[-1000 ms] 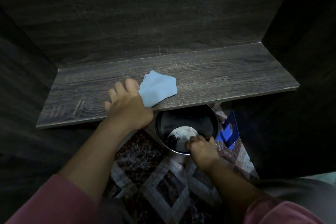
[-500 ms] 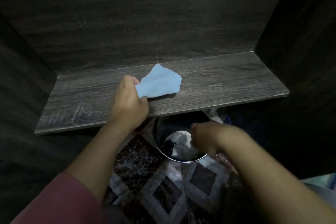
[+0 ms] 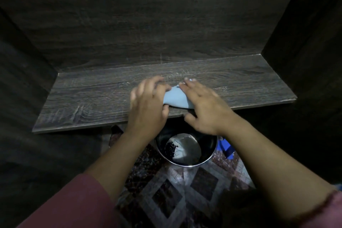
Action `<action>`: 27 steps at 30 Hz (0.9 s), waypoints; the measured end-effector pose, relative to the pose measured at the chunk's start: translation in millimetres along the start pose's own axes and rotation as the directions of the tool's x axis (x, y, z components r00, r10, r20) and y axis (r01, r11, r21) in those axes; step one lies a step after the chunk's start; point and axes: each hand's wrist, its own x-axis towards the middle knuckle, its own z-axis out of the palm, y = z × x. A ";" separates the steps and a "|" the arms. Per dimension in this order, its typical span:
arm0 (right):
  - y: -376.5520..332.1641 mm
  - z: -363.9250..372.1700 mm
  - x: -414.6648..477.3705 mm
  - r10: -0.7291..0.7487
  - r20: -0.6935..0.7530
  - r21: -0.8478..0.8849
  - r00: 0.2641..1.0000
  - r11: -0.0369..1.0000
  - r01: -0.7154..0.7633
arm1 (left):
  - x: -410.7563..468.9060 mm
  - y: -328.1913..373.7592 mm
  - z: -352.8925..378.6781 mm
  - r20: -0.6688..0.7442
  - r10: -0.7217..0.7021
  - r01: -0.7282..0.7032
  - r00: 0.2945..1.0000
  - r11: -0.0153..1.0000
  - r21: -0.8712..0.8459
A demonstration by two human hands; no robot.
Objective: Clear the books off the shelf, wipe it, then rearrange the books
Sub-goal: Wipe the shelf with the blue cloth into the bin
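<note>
Dim light, so you're seeing mostly dark. Landmark: steel pot (image 3: pixel 187 149) on the floor. It sits on a rug (image 3: pixel 175 200) with a grey and dark-brown diamond pattern. Just right of the pot is something blue (image 3: pixel 226 149), partly hidden. Above the pot is the shelf board (image 3: pixel 92 98). Beyond that is a dark wood-grain back panel (image 3: pixel 148 24), with matching side panels left (image 3: pixel 22 79) and right (image 3: pixel 305 42).

Most of the blue cloth (image 3: pixel 175 99) lies hidden under the left hand (image 3: pixel 148 105), whose fingers (image 3: pixel 140 88) are smeared by blur, and the right hand (image 3: pixel 205 105). The shelf (image 3: pixel 92 102) and the right wrist cover the metal pot's (image 3: pixel 208 154) far rim, and its pale contents are unreadable. Both sleeves (image 3: pixel 74 203) run off the bottom edge.
</note>
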 end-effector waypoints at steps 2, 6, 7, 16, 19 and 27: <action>2.0 9.4 5.4 0.002 0.030 0.004 1.000 1.000 -0.002 | -3.2 1.7 5.9 0.092 0.060 -0.059 0.994 0.998 -0.012; 4.7 10.1 6.5 0.016 0.085 0.049 0.996 0.999 -0.020 | -9.3 1.4 9.5 0.244 0.012 -0.012 0.970 1.000 0.000; 2.8 8.0 3.7 0.026 0.104 0.063 0.994 0.997 -0.033 | -10.6 2.7 7.8 0.257 0.005 -0.011 0.966 1.000 0.019; -28.8 -40.2 -42.8 0.133 0.240 0.082 0.962 0.984 -0.157 | -50.5 42.1 -40.6 0.350 -0.065 0.032 0.935 0.995 0.098; -42.8 -65.6 -68.2 0.156 0.242 0.114 0.958 0.976 -0.187 | -68.2 60.9 -53.6 0.251 -0.018 -0.020 0.968 0.989 0.147; -46.8 -164.2 -114.1 0.134 0.093 0.073 0.987 0.987 -0.141 | -17.2 97.1 -111.7 0.098 0.293 -0.304 0.951 0.944 0.126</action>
